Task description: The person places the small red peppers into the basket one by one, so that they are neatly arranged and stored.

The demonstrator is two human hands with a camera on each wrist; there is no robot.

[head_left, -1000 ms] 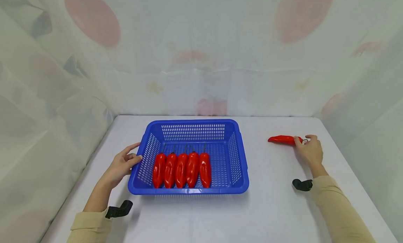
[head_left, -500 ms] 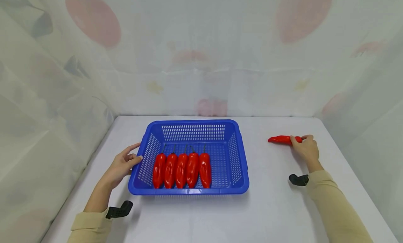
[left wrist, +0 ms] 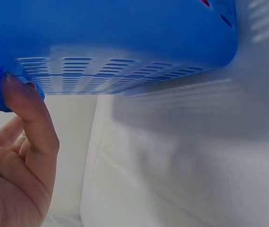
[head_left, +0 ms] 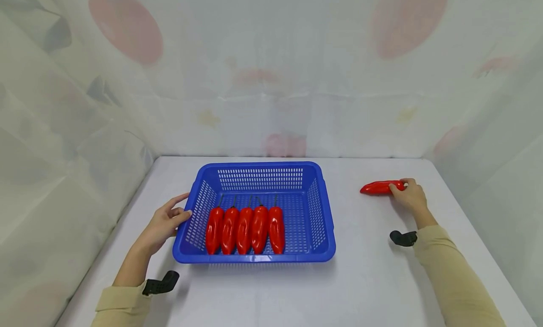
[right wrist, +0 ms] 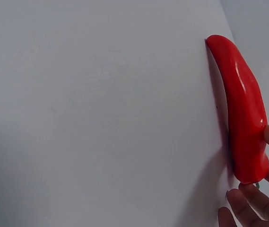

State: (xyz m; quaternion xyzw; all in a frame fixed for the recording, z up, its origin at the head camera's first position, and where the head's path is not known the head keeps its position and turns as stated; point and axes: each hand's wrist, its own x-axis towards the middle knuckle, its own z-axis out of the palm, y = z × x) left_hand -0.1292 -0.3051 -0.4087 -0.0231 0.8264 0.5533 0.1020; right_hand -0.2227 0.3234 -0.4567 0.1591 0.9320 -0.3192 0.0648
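A blue plastic basket [head_left: 254, 258] with slotted walls stands left of centre in the head view. Inside it, several red chili peppers [head_left: 244, 230] lie side by side, stems pointing away from me. My left hand [head_left: 161, 227] holds the basket's left rim; in the left wrist view a finger and thumb pinch that edge. Far to the right, a single red chili pepper [head_left: 375, 188] lies crosswise on the table, tip to the left. My right hand [head_left: 412, 199] grips its stem end, and in the right wrist view the thumb presses the pepper's [right wrist: 245, 111] side.
A white table [head_left: 297, 294] bears everything. Pale printed curtains [head_left: 263, 115] close off the back and both sides. The basket's right part, beside the peppers, shows its bare slotted floor [head_left: 295, 223]. A black device [head_left: 161, 283] sits at each wrist.
My right hand has shifted a little left, from the stem onto the pepper's thick end. The pepper has rolled or turned slightly. My left hand and the basket have stayed put.
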